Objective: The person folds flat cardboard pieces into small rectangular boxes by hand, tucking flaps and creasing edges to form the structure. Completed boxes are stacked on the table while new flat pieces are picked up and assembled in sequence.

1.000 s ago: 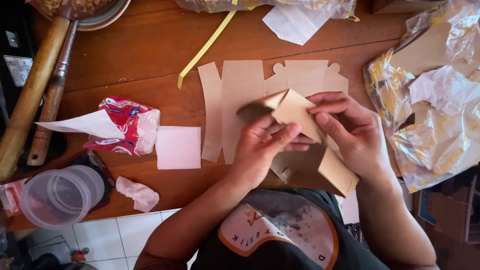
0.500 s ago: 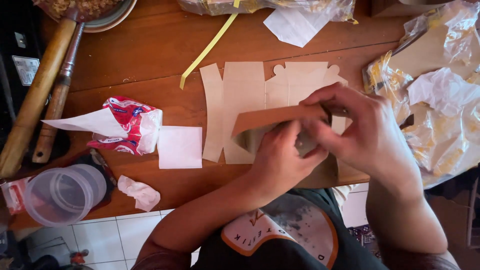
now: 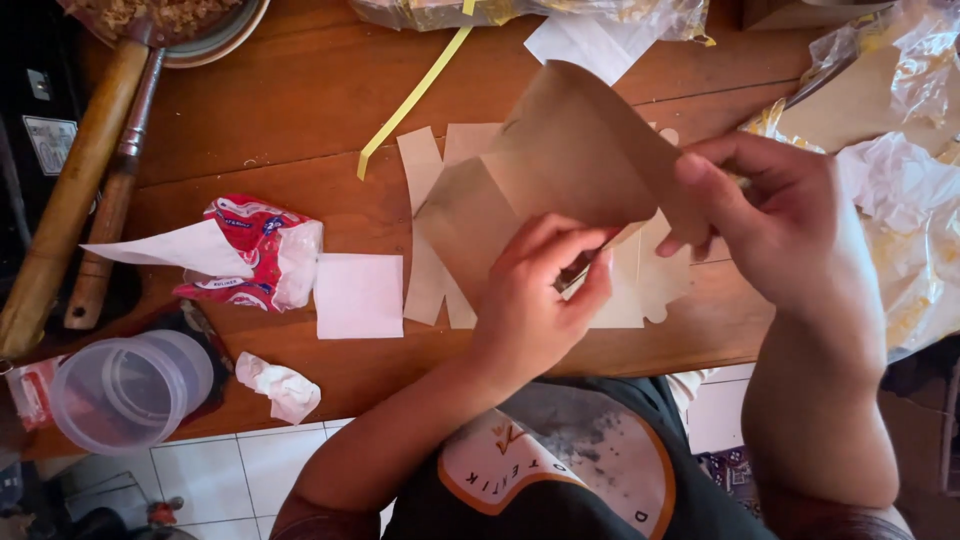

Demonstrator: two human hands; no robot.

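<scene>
The head view is filled mostly by a brown wooden table [image 3: 300,110], over whose near edge a folded sheet of brown paper [image 3: 570,160] is held up, above a flat cut-out cardboard blank [image 3: 440,230] lying on the wood. The upper right corner of the paper is pinched between thumb and fingers of the right hand [image 3: 770,220], while the lower part is gripped by the left hand [image 3: 540,290], its fingers curled around the paper's underside and thumb pressed on top. At the right edge a heap of crumpled clear plastic bags [image 3: 900,200] is seen. Along the left edge a long wooden handle [image 3: 70,200] is laid diagonally, just beside a thinner metal-shafted tool [image 3: 120,190]. Near the front left corner a clear plastic cup [image 3: 130,385] is lying on its side. A red and white snack wrapper [image 3: 250,250] is set left of a square white paper [image 3: 358,295], touching it. A yellow strip [image 3: 410,100] lies slanted further back, and a small crumpled tissue [image 3: 280,385] rests near the table's front edge.
</scene>
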